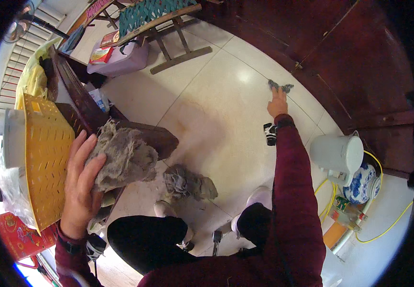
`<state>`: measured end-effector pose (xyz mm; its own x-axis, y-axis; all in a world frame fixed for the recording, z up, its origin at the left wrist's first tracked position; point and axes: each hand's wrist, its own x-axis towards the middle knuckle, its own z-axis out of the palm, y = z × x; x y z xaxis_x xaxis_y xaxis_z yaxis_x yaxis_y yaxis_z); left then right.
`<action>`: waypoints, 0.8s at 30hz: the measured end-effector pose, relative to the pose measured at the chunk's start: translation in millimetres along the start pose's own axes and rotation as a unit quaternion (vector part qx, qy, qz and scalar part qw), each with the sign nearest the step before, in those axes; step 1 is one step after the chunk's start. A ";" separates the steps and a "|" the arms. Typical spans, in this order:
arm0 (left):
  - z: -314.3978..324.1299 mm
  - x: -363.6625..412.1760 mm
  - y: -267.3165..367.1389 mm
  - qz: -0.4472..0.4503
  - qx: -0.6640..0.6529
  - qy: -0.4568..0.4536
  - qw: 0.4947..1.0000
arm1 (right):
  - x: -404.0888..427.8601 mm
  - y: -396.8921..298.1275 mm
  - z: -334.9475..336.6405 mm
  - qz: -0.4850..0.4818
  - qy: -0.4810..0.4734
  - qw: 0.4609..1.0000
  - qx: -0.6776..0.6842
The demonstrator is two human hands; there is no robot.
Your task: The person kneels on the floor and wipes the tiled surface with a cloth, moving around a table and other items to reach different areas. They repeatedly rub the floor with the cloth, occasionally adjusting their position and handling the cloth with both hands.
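My left hand (pixel 81 183) holds a large grey-brown wad of matted fibre (pixel 126 158), fingers spread along its left side. The wad overlaps the end of a dark wooden bench (pixel 160 140); whether it rests there cannot be told. My right hand (pixel 278 104) reaches far out over the tiled floor (pixel 225 118). Its fingertips meet a small dark grey tuft of fibre (pixel 281 86); whether they pinch it is unclear. Between my feet, more grey fibre (pixel 183 181) lies in a clump with loose bits around it.
A yellow perforated plastic basket (pixel 47 161) stands at left. Folding stools, one with green webbing (pixel 153 16), and a lilac storage box (pixel 128 59) are at the back. At right are dark red cabinets (pixel 336 53), a pale bucket (pixel 336 152), a blue-and-white jar (pixel 361 184) and yellow cable (pixel 382 235).
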<state>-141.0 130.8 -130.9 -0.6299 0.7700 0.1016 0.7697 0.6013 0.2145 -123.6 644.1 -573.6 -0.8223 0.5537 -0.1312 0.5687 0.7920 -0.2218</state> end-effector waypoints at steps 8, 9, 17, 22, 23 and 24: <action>4.0 -2.5 -4.3 -0.014 0.031 -0.016 0.999 | 17.4 22.8 22.9 -0.002 -0.050 0.997 -0.061; 4.6 -2.1 -5.0 -0.010 0.034 -0.011 0.999 | 16.4 24.5 29.4 0.005 -0.061 0.996 -0.058; -1.2 0.6 2.9 -0.010 0.006 -0.013 1.000 | -94.8 20.8 49.5 -0.037 -0.010 0.999 -0.027; -6.5 2.5 13.6 -0.006 -0.005 -0.011 1.000 | -221.6 -31.7 75.6 0.026 0.005 0.999 0.030; -7.1 2.3 14.2 -0.007 -0.003 -0.010 1.000 | -246.7 -49.7 81.6 0.035 0.042 0.995 0.080; -7.0 1.1 15.3 0.000 -0.008 0.002 1.000 | -272.8 -67.0 85.5 0.009 0.034 0.999 0.034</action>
<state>-130.7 139.4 -120.7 -0.6306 0.7688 0.1063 0.7679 0.5981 0.2294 60.9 418.0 -605.6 -0.8074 0.5858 -0.0699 0.5788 0.7636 -0.2862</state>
